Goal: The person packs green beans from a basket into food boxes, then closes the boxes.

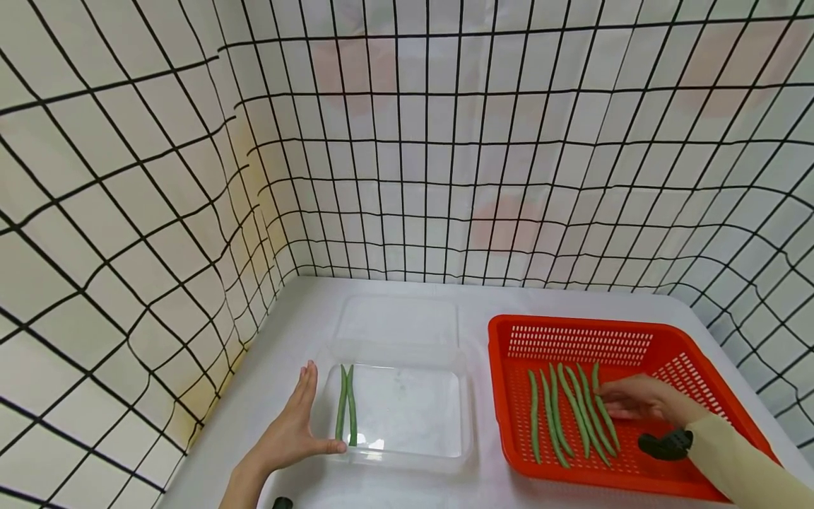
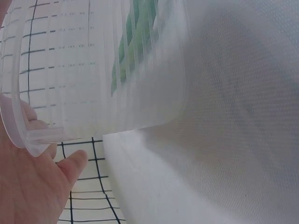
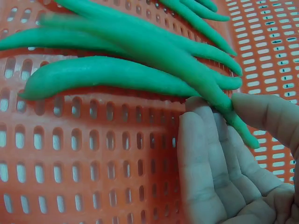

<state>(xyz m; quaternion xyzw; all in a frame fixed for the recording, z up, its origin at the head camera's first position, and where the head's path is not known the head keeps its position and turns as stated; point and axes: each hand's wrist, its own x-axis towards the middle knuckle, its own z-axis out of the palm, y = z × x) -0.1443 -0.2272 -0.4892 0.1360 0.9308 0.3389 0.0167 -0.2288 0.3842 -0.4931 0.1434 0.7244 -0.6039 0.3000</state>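
Observation:
My right hand (image 1: 645, 397) is inside the red plastic basket (image 1: 579, 324), over its right part. In the right wrist view, thumb and fingertips pinch one green bean (image 3: 205, 81) near its end. Several more green beans (image 1: 551, 413) lie side by side to the left of that hand, on the basket's slotted floor. My left hand (image 1: 289, 428) rests at the left side of a clear plastic container (image 1: 410, 406), its fingers straight and the thumb at the front left corner of the rim. Two green beans (image 1: 342, 406) lie lengthwise along the container's left side.
A clear lid (image 1: 397, 319) lies flat behind the container. All stands on a white-covered table (image 1: 480, 488). Black wire grid (image 1: 445, 162) with pale cloth behind it closes off the back and both sides.

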